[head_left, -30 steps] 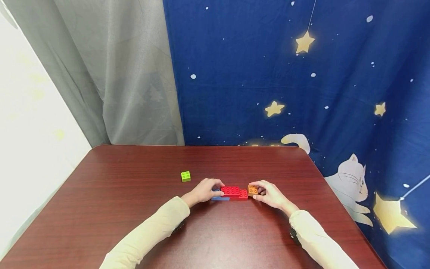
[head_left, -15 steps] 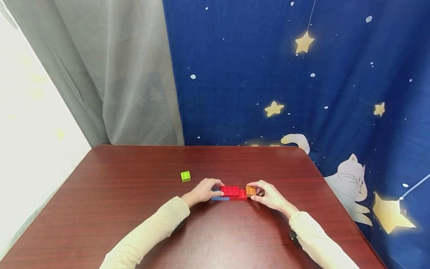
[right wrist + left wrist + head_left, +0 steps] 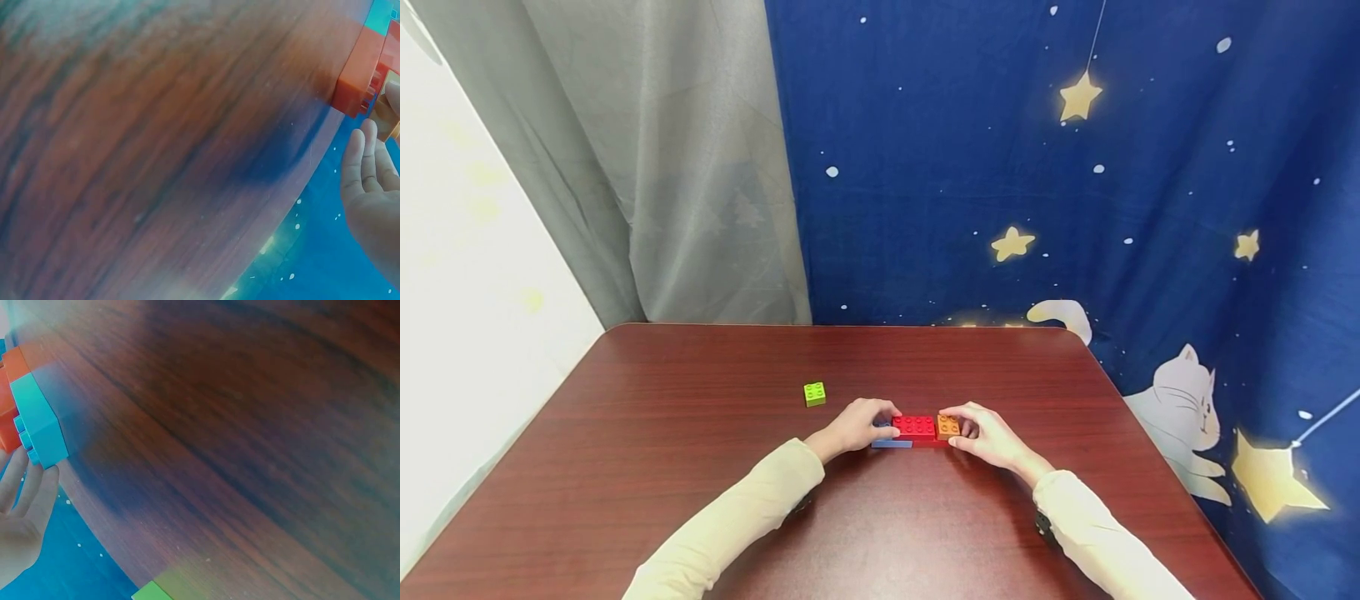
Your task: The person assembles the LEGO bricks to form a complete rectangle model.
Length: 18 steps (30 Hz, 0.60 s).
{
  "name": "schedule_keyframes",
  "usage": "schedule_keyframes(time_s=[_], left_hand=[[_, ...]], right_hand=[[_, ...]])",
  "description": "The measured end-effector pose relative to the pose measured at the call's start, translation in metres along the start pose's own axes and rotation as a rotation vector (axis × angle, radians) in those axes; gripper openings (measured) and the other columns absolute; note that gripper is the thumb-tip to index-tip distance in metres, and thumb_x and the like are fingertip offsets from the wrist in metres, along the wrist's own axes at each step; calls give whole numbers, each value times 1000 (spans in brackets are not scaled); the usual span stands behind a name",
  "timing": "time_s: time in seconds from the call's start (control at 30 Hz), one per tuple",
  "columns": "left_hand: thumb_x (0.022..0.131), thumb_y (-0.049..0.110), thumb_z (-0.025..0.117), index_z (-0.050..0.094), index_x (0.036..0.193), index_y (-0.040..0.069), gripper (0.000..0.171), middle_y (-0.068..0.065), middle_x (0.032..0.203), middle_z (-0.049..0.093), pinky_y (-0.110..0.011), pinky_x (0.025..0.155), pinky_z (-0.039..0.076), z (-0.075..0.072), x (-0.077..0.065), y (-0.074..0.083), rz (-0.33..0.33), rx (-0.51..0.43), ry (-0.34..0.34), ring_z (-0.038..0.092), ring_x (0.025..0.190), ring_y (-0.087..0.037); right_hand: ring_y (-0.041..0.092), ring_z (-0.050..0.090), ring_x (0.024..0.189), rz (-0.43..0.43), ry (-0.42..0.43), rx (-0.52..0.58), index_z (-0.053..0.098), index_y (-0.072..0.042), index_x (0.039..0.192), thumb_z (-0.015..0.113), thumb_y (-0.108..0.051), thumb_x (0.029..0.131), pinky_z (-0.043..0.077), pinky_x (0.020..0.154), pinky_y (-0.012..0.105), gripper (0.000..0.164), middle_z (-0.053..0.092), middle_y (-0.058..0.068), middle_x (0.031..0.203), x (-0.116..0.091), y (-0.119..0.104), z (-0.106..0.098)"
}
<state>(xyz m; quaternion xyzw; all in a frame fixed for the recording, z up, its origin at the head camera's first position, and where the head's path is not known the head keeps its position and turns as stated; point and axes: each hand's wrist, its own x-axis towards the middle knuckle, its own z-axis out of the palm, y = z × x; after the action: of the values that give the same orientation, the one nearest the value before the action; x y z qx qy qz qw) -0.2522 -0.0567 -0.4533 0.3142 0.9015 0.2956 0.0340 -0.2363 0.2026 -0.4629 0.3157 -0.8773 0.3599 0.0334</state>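
Observation:
In the head view, my left hand point(image 3: 856, 423) holds the left end of a built row of toy bricks, its thumb and forefinger at the upper red brick point(image 3: 914, 427). That brick sits across a blue brick point(image 3: 892, 443) and a lower red brick point(image 3: 931, 443). My right hand point(image 3: 996, 435) pinches a small orange brick point(image 3: 947, 427) over the right end of the lower red brick, right beside the upper one. In the right wrist view, studs of the lower red brick point(image 3: 359, 72) show beside the orange brick point(image 3: 382, 114), which looks slightly tilted.
A lime green brick point(image 3: 815, 394) lies on the dark red wooden table point(image 3: 700, 467), left of and behind the built row. Beyond the table's far edge hang a grey curtain point(image 3: 715, 167) and a blue star-patterned curtain point(image 3: 940, 167).
My right hand has carried the orange brick left, from beside the row to over the lower red brick's right end. The left hand and the row have stayed in place.

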Motion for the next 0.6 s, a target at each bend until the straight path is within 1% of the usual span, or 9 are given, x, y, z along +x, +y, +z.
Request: schedule_keyframes(time_s=[0.33,0.5,0.6], left_hand=[[79,24,67,63,99,9,26,-2,91,63,-31,78,43,-1,0,2,5,-1,4,57,85,-16],[79,25,67,63,99,9,26,-1,91,63,-31,78,43,0,0,1,6,5,3,57,86,-14],[79,25,67,63,99,9,26,-1,91,63,-31,78,43,0,0,1,14,12,8,57,85,-14]], right_hand=[[11,49,60,4,18,6,57,-4,110,72,-4,70,45,54,23,43,51,0,80,4,0,6],[10,48,62,-15,51,-11,61,-6,107,72,-12,72,46,55,23,37,53,-2,84,5,1,6],[9,47,63,-9,65,-31,64,-6,103,72,-14,73,45,57,22,32,52,-2,86,8,1,5]])
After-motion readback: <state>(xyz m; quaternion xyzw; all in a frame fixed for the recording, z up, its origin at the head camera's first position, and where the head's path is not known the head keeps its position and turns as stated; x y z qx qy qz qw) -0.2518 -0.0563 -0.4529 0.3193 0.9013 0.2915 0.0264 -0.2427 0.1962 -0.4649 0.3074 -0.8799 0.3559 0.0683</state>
